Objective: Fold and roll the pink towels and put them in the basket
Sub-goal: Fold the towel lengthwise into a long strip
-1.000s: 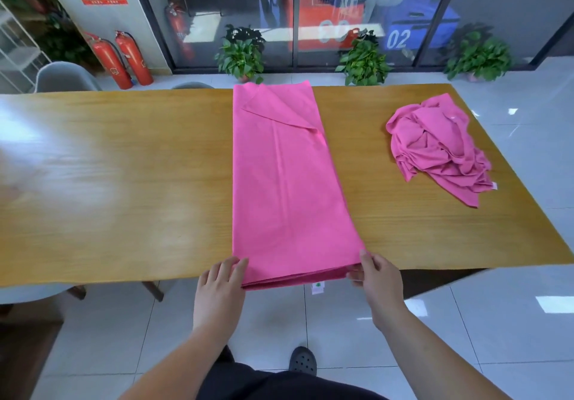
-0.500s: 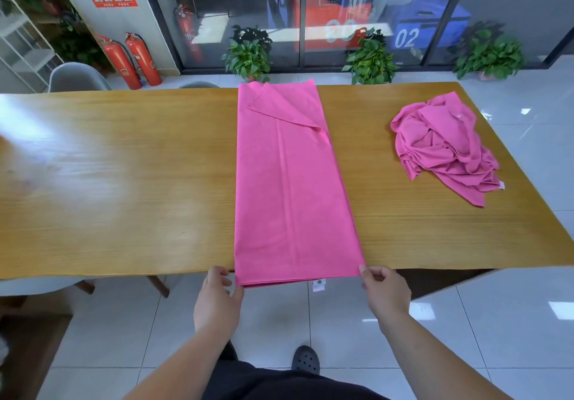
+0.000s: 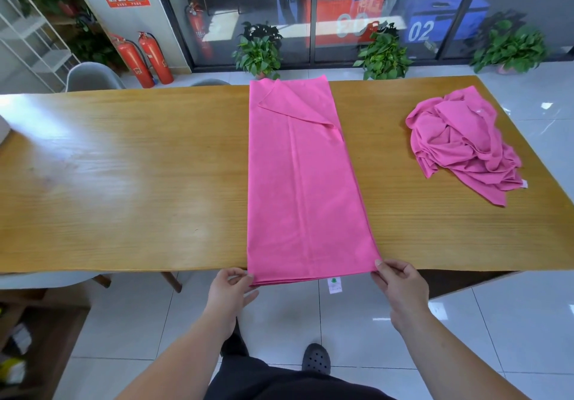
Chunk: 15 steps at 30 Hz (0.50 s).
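A pink towel, folded into a long strip, lies across the wooden table from its far edge to its near edge, with one flap turned over at the far end. My left hand pinches the strip's near left corner. My right hand pinches the near right corner. A white label hangs below the near edge. A second pink towel lies crumpled on the right part of the table. No basket is in view.
A grey chair stands behind the table at the left, and another chair's seat shows under the near left edge. Two red fire extinguishers and potted plants line the glass wall. A white object sits at the table's far left.
Both hands moved from resting at the strip's near edge to pinching its two near corners. The near edge now hangs slightly past the table edge.
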Motion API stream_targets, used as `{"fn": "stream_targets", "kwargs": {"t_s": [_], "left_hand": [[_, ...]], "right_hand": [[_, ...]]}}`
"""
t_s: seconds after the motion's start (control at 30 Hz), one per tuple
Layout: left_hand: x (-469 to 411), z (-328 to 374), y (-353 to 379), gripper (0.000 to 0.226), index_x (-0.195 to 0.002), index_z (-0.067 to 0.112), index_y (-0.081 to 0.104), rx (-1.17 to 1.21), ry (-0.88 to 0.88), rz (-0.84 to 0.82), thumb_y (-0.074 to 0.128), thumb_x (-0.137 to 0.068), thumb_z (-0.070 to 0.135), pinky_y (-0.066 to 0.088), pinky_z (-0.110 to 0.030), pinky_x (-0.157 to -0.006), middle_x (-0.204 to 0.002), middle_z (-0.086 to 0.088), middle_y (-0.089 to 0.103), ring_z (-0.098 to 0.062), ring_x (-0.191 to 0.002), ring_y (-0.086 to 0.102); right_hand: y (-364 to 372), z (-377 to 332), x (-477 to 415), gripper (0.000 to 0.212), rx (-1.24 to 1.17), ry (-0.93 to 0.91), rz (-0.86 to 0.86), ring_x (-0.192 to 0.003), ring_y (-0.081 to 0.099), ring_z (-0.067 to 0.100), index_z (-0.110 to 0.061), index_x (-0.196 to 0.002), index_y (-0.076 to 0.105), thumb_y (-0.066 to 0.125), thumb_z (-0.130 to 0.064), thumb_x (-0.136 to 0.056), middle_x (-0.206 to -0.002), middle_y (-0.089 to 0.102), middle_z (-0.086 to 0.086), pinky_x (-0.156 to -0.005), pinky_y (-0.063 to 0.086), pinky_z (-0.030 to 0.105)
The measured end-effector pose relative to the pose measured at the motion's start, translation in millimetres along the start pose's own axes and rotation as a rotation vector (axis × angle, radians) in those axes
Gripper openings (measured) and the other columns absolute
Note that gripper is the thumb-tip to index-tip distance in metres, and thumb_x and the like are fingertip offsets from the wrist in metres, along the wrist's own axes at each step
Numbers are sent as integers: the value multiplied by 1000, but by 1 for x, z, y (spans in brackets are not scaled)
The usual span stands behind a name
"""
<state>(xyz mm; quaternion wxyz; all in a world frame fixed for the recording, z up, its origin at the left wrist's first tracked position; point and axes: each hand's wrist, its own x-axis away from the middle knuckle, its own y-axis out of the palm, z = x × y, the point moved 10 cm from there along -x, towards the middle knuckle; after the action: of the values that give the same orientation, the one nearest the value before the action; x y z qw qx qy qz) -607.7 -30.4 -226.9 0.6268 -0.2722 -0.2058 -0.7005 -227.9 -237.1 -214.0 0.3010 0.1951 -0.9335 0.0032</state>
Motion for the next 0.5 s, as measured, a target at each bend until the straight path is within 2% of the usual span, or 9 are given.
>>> {"fn": "stream_targets", "kwargs": {"t_s": [0.13, 0.23, 0.3, 0.43, 0.5], "left_hand": [[-5, 3, -2, 23, -107, -4, 61, 24, 33, -22, 78, -91, -6, 65, -44, -88, -113, -29, 72, -39, -103, 76], [-7, 4, -4, 19, -106, -3, 62, 25, 57, -55, 75, -93, -7, 63, -43, -93, -108, -26, 74, -43, -110, 73], [-7, 4, -7, 18, -109, -1, 63, 16, 59, -83, 72, -94, -8, 62, -44, -96, -107, -25, 74, -43, -112, 71], [-3, 8, -8, 30, -119, 7, 74, -26, 34, -177, 61, -99, -11, 60, -46, -100, -121, -20, 73, -29, -100, 71], [-3, 15, -6, 39, -120, 15, 79, -64, 23, -211, 56, -99, -10, 60, -40, -95, -121, -11, 73, -26, -96, 66]], "right_hand": [[10, -8, -4, 24, 73, -45, -128, -116, 73, 30, -7, -114, 75, 72, 7, -94, -115, 76, 14, -104, 56, 43], [19, -8, -5, 38, 209, -32, -253, -115, 73, 19, -19, -116, 81, 64, 10, -98, -124, 77, 4, -104, 56, 41], [24, -8, -3, 46, 296, -21, -312, -116, 71, 15, -25, -118, 81, 60, 12, -100, -128, 75, -2, -99, 57, 36], [32, -10, 3, 51, 447, -24, -375, -93, 66, 13, -26, -128, 77, 52, 9, -102, -121, 70, -6, -84, 54, 26], [33, -11, 4, 46, 466, -46, -368, -98, 67, 15, -26, -126, 78, 53, 5, -103, -122, 68, -8, -84, 55, 27]]}}
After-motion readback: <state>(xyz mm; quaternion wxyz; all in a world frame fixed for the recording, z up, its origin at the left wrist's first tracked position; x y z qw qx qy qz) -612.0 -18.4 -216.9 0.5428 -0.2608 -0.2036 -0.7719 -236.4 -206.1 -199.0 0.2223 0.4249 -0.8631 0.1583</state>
